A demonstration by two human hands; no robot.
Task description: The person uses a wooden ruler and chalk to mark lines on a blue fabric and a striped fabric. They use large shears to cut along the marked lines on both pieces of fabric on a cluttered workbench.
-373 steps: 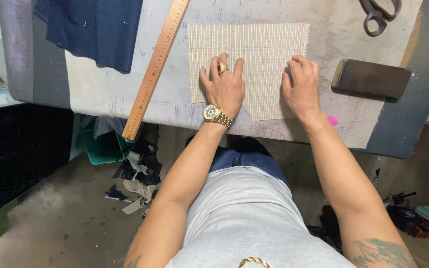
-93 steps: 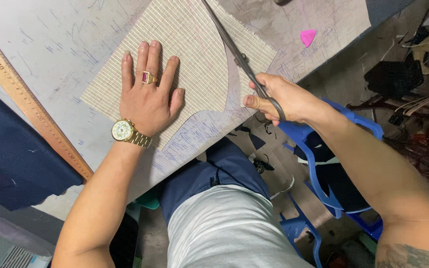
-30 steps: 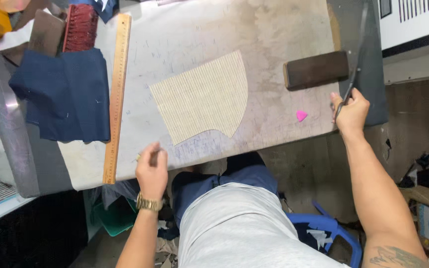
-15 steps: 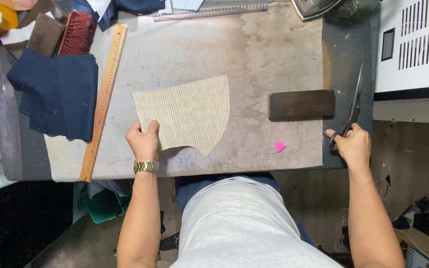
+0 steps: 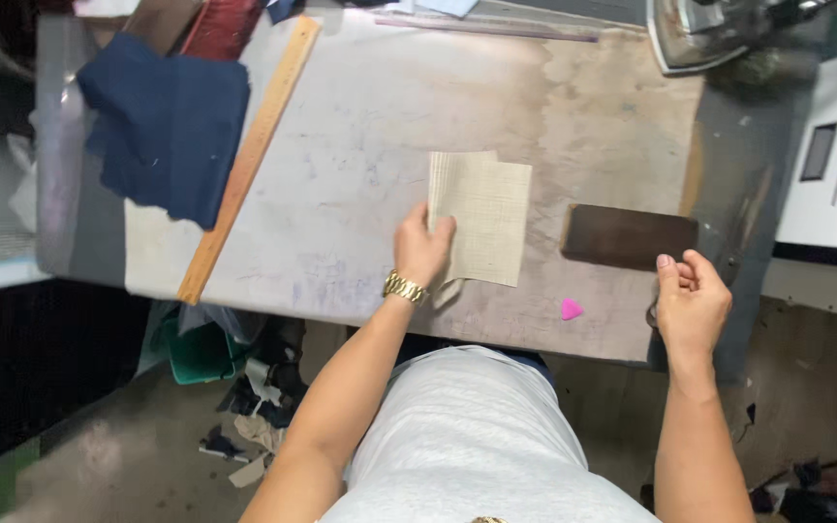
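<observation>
Left hand (image 5: 421, 250) pinching folded beige fabric piece (image 5: 481, 221) against table (image 5: 341, 194) for flatness; right hand (image 5: 692, 302) loosely open, empty, near dark block (image 5: 629, 236).

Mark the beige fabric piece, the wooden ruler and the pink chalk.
beige fabric piece (image 5: 488, 218), head view, middle of the folded cloth.
wooden ruler (image 5: 249, 160), head view, mid-length of the strip.
pink chalk (image 5: 571, 310), head view, centre of the small triangle.
</observation>
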